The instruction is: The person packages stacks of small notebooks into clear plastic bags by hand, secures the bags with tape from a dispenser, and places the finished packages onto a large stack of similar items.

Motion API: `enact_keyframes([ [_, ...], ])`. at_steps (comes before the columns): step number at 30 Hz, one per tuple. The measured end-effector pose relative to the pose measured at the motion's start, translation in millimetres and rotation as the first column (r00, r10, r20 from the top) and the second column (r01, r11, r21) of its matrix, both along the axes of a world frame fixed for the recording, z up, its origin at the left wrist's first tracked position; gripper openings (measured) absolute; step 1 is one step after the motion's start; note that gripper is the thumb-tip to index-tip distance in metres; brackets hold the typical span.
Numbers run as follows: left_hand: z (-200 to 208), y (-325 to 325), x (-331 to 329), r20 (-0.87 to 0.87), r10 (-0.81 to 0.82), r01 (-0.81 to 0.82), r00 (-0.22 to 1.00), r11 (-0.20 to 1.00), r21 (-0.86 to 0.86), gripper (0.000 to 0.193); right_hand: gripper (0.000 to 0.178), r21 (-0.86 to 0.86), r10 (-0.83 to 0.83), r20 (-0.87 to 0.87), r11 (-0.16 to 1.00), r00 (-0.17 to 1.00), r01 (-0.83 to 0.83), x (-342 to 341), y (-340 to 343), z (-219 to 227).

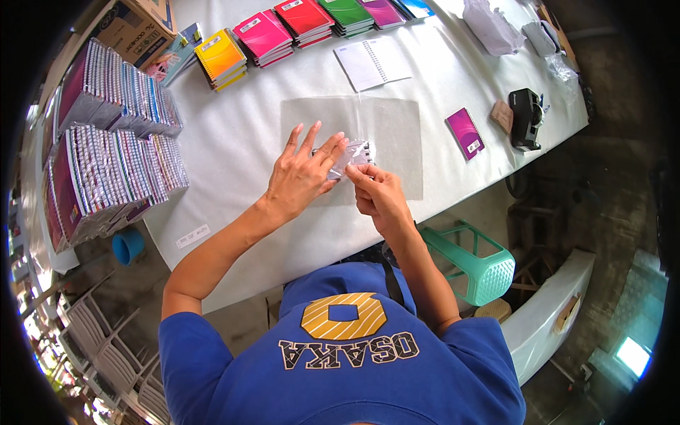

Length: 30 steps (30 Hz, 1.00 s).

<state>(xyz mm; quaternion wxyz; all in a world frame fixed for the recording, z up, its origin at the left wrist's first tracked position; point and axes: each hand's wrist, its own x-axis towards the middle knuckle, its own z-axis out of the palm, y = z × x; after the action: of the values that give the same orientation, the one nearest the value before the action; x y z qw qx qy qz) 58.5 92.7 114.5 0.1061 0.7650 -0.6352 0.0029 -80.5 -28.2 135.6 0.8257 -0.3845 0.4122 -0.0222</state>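
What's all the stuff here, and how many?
Table: one, white, middle
Notebook stacks: six, different colours, far edge
Open notebook: one, white, behind mat
Closed notebook: one, purple, right
Wrapped notebooks: many, mixed colours, left
Box: one, brown, far left
Tape holder: one, black, right
Mat: one, grey, under hands
Clear plastic: one piece, see-through, by hands
Bags: unclear count, whitish, far right
Stool: one, green, right
Bucket: one, blue, left
Chairs: several, pale, bottom left
Left hand: one, bare, centre
Right hand: one, bare, centre
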Motion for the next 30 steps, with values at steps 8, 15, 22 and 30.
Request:
enact_keyframes([
  [8, -4, 2, -1, -0.017, 0.014, -0.014, 1.0, 1.0, -0.002, 0.077, 0.02, -0.09, -0.013, -0.026, 0.996, 1.0, 0.01, -16, 9, -12],
  [15, -1, 2, -1, -0.051, 0.003, -0.002, 0.999, 1.0, 0.001, 0.081, 0.019, -0.514, -0.092, 0.046, 0.852, 0.995, 0.102, -20, 36, -66],
  [22, -4, 2, 7, -0.111, -0.039, 0.037, 0.993, 0.999, -0.02, 0.08, 0.03, -0.909, -0.036, -0.328, 0.284, 0.944, -0.305, -8, 36, -81],
  [30, 1, 11, -3, -0.085, -0.013, 0.014, 0.996, 1.0, 0.011, 0.081, 0.024, -0.29, 0.297, -0.15, 0.899, 0.943, -0.329, -35, -16, -89],
])
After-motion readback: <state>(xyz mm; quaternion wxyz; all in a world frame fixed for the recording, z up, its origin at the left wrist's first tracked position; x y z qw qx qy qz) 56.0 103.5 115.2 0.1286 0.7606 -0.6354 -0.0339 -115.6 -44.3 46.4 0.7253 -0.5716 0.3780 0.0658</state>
